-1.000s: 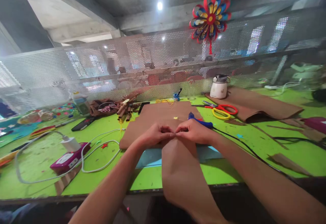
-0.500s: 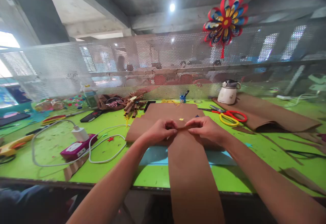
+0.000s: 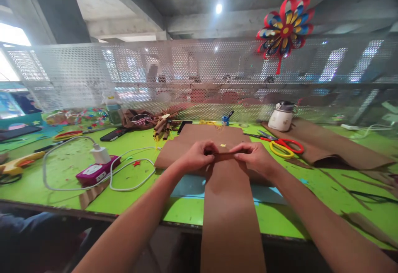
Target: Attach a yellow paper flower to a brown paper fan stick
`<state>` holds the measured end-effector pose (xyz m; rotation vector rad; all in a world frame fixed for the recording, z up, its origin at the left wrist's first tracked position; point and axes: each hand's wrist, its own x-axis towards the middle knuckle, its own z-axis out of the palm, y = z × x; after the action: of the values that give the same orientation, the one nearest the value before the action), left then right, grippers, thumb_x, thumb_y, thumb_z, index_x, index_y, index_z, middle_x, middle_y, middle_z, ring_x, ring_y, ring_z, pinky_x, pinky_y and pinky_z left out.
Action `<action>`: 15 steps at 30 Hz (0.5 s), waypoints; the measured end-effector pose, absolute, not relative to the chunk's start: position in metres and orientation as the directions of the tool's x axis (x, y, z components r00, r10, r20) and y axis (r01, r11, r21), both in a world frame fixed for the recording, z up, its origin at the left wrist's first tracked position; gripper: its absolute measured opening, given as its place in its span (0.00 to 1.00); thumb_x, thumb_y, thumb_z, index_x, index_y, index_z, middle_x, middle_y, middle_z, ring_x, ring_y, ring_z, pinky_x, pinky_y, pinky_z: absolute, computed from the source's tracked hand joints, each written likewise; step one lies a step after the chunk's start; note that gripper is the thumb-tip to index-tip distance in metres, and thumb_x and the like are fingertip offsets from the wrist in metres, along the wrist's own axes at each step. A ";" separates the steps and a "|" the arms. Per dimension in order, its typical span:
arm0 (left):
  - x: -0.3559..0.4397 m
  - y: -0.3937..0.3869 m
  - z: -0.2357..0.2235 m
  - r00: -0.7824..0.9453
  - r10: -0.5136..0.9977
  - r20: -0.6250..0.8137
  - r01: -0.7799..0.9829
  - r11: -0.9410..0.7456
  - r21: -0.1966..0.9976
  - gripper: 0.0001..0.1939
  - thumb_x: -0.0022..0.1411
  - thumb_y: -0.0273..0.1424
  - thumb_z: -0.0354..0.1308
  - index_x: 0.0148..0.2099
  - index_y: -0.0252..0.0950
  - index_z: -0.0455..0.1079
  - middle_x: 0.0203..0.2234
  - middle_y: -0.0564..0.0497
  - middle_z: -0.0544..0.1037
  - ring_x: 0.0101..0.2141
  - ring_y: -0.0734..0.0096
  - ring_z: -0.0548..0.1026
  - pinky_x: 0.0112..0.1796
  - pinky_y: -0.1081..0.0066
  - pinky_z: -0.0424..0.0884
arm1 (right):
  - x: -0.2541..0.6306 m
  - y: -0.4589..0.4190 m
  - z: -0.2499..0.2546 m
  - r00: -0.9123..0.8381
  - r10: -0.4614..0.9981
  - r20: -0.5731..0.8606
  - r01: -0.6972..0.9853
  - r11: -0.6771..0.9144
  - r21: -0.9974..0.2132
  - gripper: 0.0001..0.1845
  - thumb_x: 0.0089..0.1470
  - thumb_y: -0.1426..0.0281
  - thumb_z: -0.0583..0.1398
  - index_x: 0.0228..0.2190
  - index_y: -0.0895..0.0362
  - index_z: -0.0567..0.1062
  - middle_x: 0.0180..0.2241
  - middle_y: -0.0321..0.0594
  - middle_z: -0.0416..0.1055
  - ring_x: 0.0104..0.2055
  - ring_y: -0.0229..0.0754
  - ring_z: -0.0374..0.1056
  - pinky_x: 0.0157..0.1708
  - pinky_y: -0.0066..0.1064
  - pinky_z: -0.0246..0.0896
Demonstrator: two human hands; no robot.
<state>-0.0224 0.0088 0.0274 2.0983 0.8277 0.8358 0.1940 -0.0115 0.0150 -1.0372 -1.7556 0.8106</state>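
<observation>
A long strip of brown paper [image 3: 231,206] runs from the middle of the table over its front edge toward me. Its far end is folded into a narrow band. My left hand [image 3: 200,155] pinches the left end of that fold between thumb and fingers. At the right end, my right hand [image 3: 253,155] grips the same fold in a like pinch. Beneath and beyond the hands lies a larger brown paper sheet [image 3: 177,150], with a small yellow scrap [image 3: 223,145] on it. A light blue sheet [image 3: 188,188] shows under the brown paper.
Red- and yellow-handled scissors [image 3: 287,146] lie to the right, near a white flask [image 3: 281,117] and more brown paper [image 3: 336,144]. On the left are a purple power strip [image 3: 96,171] with a white cable, a phone [image 3: 115,134] and a yellow glue gun [image 3: 20,163]. Rolled paper sticks [image 3: 163,126] lie behind.
The hands have moved slightly apart along the fold, so more of the folded band shows between them. The view has shifted a little, and both hands still hold the strip.
</observation>
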 end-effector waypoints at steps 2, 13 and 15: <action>-0.022 0.008 0.030 0.621 0.737 0.267 0.289 -0.532 0.796 0.13 0.53 0.29 0.54 0.41 0.30 0.69 0.31 0.49 0.74 0.31 0.74 0.69 0.31 0.75 0.64 | 0.193 -0.012 0.015 -0.249 0.880 0.406 0.351 0.472 -0.808 0.09 0.42 0.71 0.60 0.29 0.59 0.78 0.26 0.38 0.73 0.29 0.37 0.65 0.29 0.29 0.57; -0.023 -0.003 0.041 0.641 0.765 0.062 0.550 -0.514 0.658 0.23 0.58 0.46 0.47 0.26 0.32 0.68 0.15 0.57 0.59 0.19 0.78 0.58 0.20 0.77 0.51 | 0.181 -0.020 0.016 -0.316 0.763 0.563 0.431 0.645 -0.631 0.08 0.47 0.74 0.58 0.29 0.57 0.78 0.28 0.39 0.74 0.30 0.38 0.68 0.30 0.29 0.61; -0.024 -0.003 0.043 0.651 0.756 0.069 0.547 -0.530 0.648 0.23 0.59 0.46 0.46 0.27 0.32 0.69 0.15 0.57 0.59 0.19 0.78 0.58 0.21 0.77 0.52 | 0.179 -0.023 0.017 -0.315 0.746 0.587 0.444 0.662 -0.603 0.08 0.48 0.74 0.58 0.29 0.57 0.78 0.28 0.39 0.74 0.30 0.38 0.68 0.30 0.29 0.61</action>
<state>-0.0241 -0.0033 0.0427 2.2743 1.0075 0.4605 0.1793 -0.0228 0.0173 -0.9273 -1.9625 0.4155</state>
